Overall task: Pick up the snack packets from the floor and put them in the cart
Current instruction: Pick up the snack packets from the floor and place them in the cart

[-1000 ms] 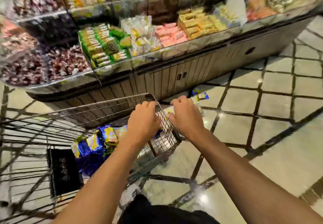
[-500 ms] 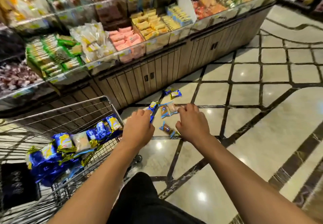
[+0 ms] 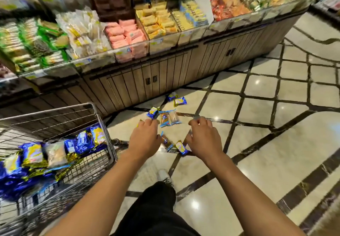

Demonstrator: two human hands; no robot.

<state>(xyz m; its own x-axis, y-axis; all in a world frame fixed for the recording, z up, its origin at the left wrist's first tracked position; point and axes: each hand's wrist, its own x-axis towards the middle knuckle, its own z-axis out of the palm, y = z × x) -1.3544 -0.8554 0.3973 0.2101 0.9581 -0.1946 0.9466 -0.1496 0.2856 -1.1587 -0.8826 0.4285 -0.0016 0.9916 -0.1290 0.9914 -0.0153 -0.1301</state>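
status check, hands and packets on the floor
Left hand and right hand open, empty, over floor packets. Several packets already in cart. Nothing blocking.

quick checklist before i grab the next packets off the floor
1. Both hands free: ok. The left hand and right hand are over the floor with nothing gripped.
2. Packets to pick up: ok. A near pile lies between the hands, a middle group just beyond, and a far pair by the cabinet.
3. Nearest target clear: ok. Nothing covers the near pile.
4. Cart close by: ok. It stands by the left arm, top open.
5. Room in the cart: ok. Packets already inside sit below the rim.
6. Exact packet count: cannot tell, some overlap.
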